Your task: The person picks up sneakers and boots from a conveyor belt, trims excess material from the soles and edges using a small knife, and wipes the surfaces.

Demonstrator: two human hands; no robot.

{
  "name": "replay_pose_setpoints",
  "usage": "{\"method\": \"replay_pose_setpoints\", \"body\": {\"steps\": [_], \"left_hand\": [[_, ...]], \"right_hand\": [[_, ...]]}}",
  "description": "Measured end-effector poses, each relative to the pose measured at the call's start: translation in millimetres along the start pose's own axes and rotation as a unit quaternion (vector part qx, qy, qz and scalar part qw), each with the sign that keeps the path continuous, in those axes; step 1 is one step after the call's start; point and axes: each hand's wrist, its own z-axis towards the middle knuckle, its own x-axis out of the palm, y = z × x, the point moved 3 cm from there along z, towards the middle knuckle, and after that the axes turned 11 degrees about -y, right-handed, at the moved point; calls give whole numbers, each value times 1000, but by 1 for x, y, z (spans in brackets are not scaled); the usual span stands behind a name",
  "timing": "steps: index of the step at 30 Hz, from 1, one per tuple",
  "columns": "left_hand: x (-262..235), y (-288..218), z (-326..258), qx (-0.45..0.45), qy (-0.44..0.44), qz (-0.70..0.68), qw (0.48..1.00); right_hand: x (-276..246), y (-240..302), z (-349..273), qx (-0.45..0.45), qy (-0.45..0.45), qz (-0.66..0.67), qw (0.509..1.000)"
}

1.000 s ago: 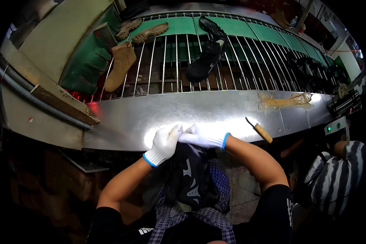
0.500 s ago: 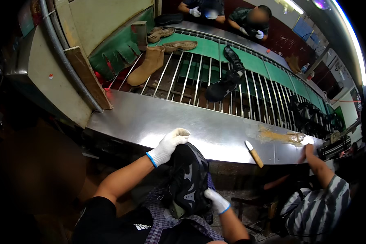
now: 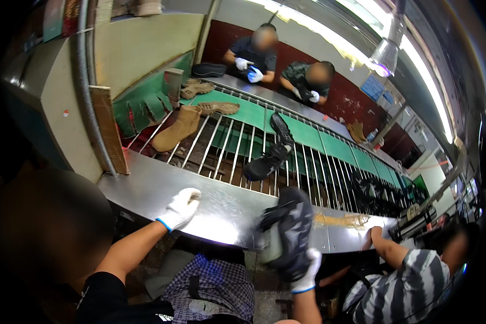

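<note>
My right hand [image 3: 308, 272], in a white glove with a blue cuff, grips a black sneaker [image 3: 294, 224] with grey trim. The sneaker is raised over the near edge of the metal ledge [image 3: 140, 178] and is blurred by motion. Over the same ledge, further left, my left hand [image 3: 181, 209] is gloved too; its fingers are curled together and hold nothing visible. On the roller bars ahead lies another black shoe [image 3: 267, 162], with a black sole [image 3: 281, 128] just beyond it.
A tan boot [image 3: 178, 129] and tan soles [image 3: 220, 108] stand at the conveyor's left, by a green flap [image 3: 146, 108]. Dark shoes [image 3: 370, 189] lie further right on the bars. Dried glue [image 3: 340, 220] marks the ledge near a person in a striped shirt [image 3: 410, 281]. Two people sit across.
The sneaker has moved from my lap up and to the right in my right hand. My left hand has let go of it and moved left. The knife on the ledge is now out of sight.
</note>
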Motion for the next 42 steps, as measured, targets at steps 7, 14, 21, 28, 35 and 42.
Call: {"method": "replay_pose_setpoints", "body": {"steps": [7,14,21,28,35,42], "left_hand": [[-72,48,9,-53,-66,-27,996],[-63,78,58,-14,-130,34,991],[-32,92,122,-5,-165,51,985],[-1,70,160,79,-59,113,989],[61,37,260,288,26,154,945],[146,47,400,281,45,355,891]], "right_hand": [[-45,163,208,-156,-42,-40,986],[-64,143,284,-427,-348,-639,536],[11,114,317,-559,-161,-721,377],[74,82,410,-540,-68,-736,402],[110,68,528,-509,-81,-761,394],[133,72,601,-554,-39,-754,352]]}}
